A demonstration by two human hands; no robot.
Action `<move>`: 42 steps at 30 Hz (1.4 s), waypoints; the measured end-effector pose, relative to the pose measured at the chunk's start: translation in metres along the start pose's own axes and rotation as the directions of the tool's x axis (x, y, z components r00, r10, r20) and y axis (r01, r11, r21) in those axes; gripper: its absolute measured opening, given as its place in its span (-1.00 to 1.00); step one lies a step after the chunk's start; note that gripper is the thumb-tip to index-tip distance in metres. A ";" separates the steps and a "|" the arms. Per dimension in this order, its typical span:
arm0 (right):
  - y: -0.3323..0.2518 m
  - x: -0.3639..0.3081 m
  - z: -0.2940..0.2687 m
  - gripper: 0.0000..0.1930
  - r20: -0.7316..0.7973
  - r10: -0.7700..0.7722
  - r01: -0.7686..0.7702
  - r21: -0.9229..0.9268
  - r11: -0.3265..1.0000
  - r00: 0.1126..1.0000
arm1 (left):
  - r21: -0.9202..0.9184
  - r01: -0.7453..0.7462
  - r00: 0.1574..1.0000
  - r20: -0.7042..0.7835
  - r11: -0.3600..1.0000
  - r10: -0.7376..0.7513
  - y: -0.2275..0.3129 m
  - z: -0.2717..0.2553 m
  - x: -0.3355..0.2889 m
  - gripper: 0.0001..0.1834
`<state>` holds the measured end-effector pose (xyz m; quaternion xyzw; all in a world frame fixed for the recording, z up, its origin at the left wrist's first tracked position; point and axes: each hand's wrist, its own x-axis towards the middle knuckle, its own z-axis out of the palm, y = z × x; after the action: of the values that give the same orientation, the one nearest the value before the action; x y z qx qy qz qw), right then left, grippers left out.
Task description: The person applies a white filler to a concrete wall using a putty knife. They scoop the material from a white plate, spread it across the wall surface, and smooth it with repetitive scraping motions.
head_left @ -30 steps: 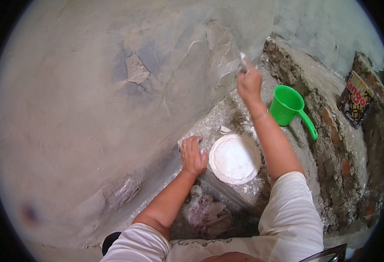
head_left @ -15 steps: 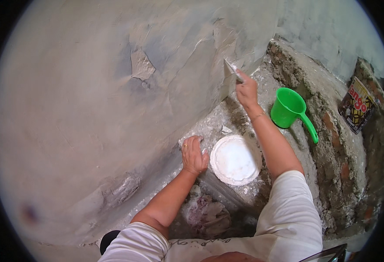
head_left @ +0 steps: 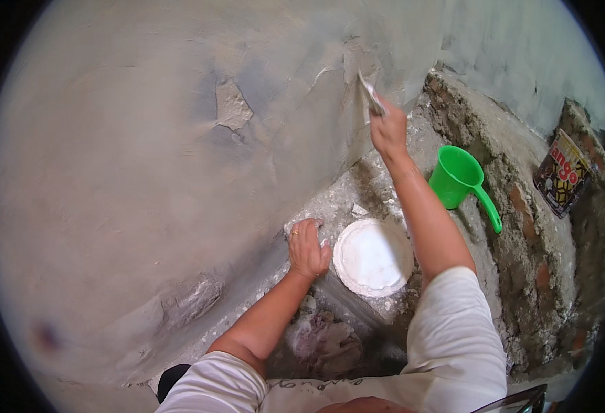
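Note:
My right hand (head_left: 389, 131) is closed around a putty knife (head_left: 371, 93), whose thin blade is held up to the grey plastered wall (head_left: 144, 151) near the corner. Below it, my left hand (head_left: 307, 249) lies on the rough ledge (head_left: 351, 184) at the foot of the wall, fingers stretched forward and thumb apart, with nothing seen in it. Just right of that hand is a round white container (head_left: 373, 258), caked with white material along its rim. On the wall left of the knife, a patch of plaster (head_left: 232, 107) is broken away.
A green dipper (head_left: 458, 172) with a long handle stands right of my right forearm. Crumbling masonry steps (head_left: 516, 199) rise beyond it, with a dark printed packet (head_left: 563, 172) on them. White crumbs and a flake (head_left: 359, 209) lie on the ledge.
My right hand and the putty knife have moved slightly up along the wall, and the blade's angle has changed. The left hand stays on the ledge. The whole view has shifted a little.

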<state>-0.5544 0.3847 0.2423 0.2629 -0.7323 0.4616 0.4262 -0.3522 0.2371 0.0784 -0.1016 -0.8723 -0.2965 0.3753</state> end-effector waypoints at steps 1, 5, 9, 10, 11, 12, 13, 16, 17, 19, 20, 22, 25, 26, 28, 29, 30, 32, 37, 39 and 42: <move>-0.010 -0.011 -0.014 -0.56 0.126 0.132 -0.138 0.038 0.990 0.983 | 0.012 0.006 1.000 0.009 1.000 -0.006 -0.002 -0.002 -0.002 -0.51; 0.005 0.005 -0.039 -0.60 -0.018 0.235 -0.225 0.226 0.948 0.972 | -0.012 -0.006 1.000 0.003 1.000 0.006 0.001 0.003 -0.002 -0.51; -0.002 0.048 -0.027 -0.62 -0.120 0.283 -0.268 0.132 0.954 0.952 | -0.012 -0.020 1.000 0.000 1.000 0.020 0.004 0.008 0.000 -0.50; -0.011 0.050 -0.015 -0.62 -0.087 0.301 -0.292 0.109 0.950 0.950 | -0.007 -0.016 1.000 0.003 1.000 0.016 0.002 0.007 -0.001 -0.50; -0.021 0.042 -0.006 -0.62 -0.081 0.300 -0.290 0.110 0.951 0.951 | -0.006 -0.010 1.000 0.000 1.000 0.010 0.001 0.005 -0.002 -0.50; -0.031 0.027 0.000 -0.62 -0.045 0.191 -0.186 0.099 0.978 0.981 | -0.002 -0.005 1.000 -0.002 1.000 0.005 0.000 0.003 -0.003 -0.50; -0.038 0.014 0.000 -0.63 -0.008 0.078 -0.077 0.089 0.993 0.997 | -0.002 0.000 1.000 -0.004 1.000 0.000 -0.001 0.003 -0.004 -0.50; -0.035 -0.006 -0.024 -0.63 0.037 0.079 -0.087 0.387 0.918 0.996 | -0.006 -0.005 1.000 0.001 1.000 0.005 0.001 0.005 -0.003 -0.51; -0.044 0.000 -0.028 -0.63 0.038 0.081 -0.090 0.398 0.913 0.996 | 0.006 -0.002 1.000 0.001 1.000 0.002 -0.001 0.002 -0.004 -0.51; -0.059 0.022 -0.042 -0.68 -0.015 0.147 -0.142 0.173 0.975 0.989 | 0.008 0.004 1.000 0.012 1.000 -0.004 0.000 -0.004 -0.003 -0.52; -0.056 0.039 -0.048 -0.65 0.006 0.274 -0.272 0.115 0.955 0.962 | -0.002 -0.009 1.000 0.010 1.000 0.009 0.003 -0.002 -0.001 -0.52; -0.038 0.058 -0.037 -0.66 -0.063 0.184 -0.168 0.202 0.965 0.981 | -0.023 -0.017 1.000 0.006 1.000 0.017 0.008 0.008 0.002 -0.53; -0.057 0.041 -0.008 -0.65 -0.043 0.227 -0.214 0.203 0.956 0.973 | -0.014 0.008 1.000 0.016 1.000 -0.008 0.003 0.006 -0.001 -0.52; -0.065 0.027 -0.003 -0.66 -0.069 0.076 -0.065 0.151 0.986 0.995 | -0.011 0.013 1.000 0.014 1.000 -0.013 0.002 0.005 -0.003 -0.52; -0.069 0.003 -0.007 -0.68 -0.085 -0.079 0.088 0.096 0.992 0.993 | 0.018 0.004 1.000 0.003 1.000 -0.004 -0.001 0.005 -0.004 -0.51; -0.066 -0.007 -0.016 -0.69 -0.004 -0.074 0.074 0.168 0.983 0.997 | 0.021 0.005 1.000 0.003 1.000 -0.005 -0.002 0.003 -0.004 -0.51; -0.063 -0.012 -0.022 -0.70 0.078 -0.074 0.054 0.240 0.969 0.994 | 0.035 -0.002 1.000 -0.002 0.999 0.002 -0.003 0.002 -0.005 -0.50; -0.062 0.002 -0.033 -0.71 0.032 -0.015 0.007 0.229 0.973 0.999 | 0.038 -0.009 1.000 0.002 0.999 0.009 -0.001 0.003 -0.005 -0.50; -0.060 0.064 -0.032 -0.58 -0.137 0.127 -0.104 0.164 0.981 0.982 | 0.000 -0.003 1.000 0.008 1.000 0.003 0.004 0.007 -0.002 -0.50; -0.058 0.068 -0.021 -0.69 -0.052 0.132 -0.117 0.235 0.965 0.990 | -0.003 -0.016 1.000 0.003 1.000 0.016 0.006 0.010 0.001 -0.50; -0.077 0.025 -0.017 -0.61 0.013 -0.047 0.046 0.072 0.996 0.999 | 0.018 -0.006 1.000 -0.003 1.000 0.006 0.000 0.004 -0.003 -0.50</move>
<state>-0.5006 0.3662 0.3026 0.2985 -0.7122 0.4753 0.4217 -0.3526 0.2395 0.0744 -0.1005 -0.8741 -0.2878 0.3782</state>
